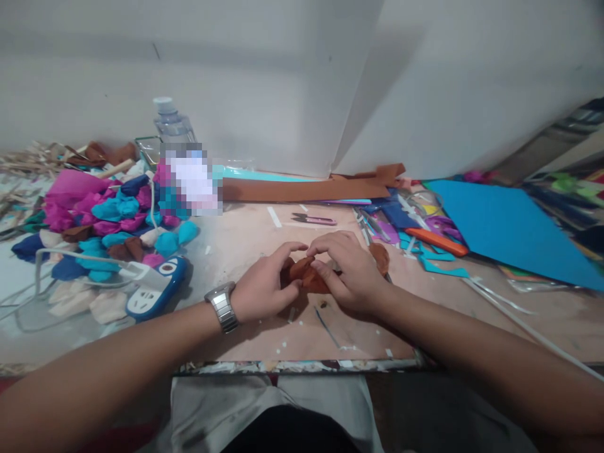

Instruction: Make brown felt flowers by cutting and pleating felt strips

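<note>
A small crumpled piece of brown paper or cloth [309, 275] is held just above the table between my two hands. My left hand [264, 280], with a metal watch at the wrist, curls around its left side with thumb and fingers touching it. On the other side, my right hand [352, 267] pinches the upper part of the piece between thumb and fingertips. Another brown bit [379, 258] shows just beyond the right hand, partly hidden by it. Pink-handled thread snips [318, 220] lie on the table past my fingers.
Crumpled pink, blue and brown pieces [117, 207] are heaped at left beside a blue-and-white gadget [163, 286] with a cable. A plastic bottle [173, 126] stands behind. A long brown strip [302, 190] lies along the wall. At right are an orange cutter [436, 241] and a blue sheet [509, 229].
</note>
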### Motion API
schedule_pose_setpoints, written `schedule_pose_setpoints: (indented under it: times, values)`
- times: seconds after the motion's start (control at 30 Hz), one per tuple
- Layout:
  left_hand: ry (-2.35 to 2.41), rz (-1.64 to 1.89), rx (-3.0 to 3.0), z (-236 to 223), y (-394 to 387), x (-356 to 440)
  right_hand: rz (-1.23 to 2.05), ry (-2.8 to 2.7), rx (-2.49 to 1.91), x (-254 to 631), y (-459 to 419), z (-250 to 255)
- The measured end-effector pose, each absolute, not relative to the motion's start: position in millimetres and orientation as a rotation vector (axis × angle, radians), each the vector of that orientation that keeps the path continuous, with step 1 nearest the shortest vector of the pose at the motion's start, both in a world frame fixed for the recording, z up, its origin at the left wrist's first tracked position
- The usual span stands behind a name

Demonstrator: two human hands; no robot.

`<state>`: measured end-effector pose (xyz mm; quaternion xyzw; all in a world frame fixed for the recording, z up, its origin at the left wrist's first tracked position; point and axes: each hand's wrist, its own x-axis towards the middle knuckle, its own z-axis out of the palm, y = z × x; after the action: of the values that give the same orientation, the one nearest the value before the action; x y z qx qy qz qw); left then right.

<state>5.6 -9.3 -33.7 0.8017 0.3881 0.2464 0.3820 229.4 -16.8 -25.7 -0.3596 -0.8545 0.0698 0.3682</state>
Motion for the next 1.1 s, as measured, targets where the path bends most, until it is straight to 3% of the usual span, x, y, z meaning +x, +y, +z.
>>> schedule_pose_setpoints:
  times: [0.37, 0.77, 1.1]
  values:
    - [0.985, 0.684, 2.135, -36.3, -6.6, 5.3, 0.207, -2.102, -0.882, 232.6, -16.8, -26.8]
    - [0.762, 1.006, 1.89, -37.1, -7.6, 6.2, 0.144, -2.213, -0.918, 231.5, -16.6, -22.6]
    - [0.783, 0.984, 1.782, -38.6, -8.1, 9.6, 0.167, -2.255, -0.878, 231.5, -18.5, -21.7]
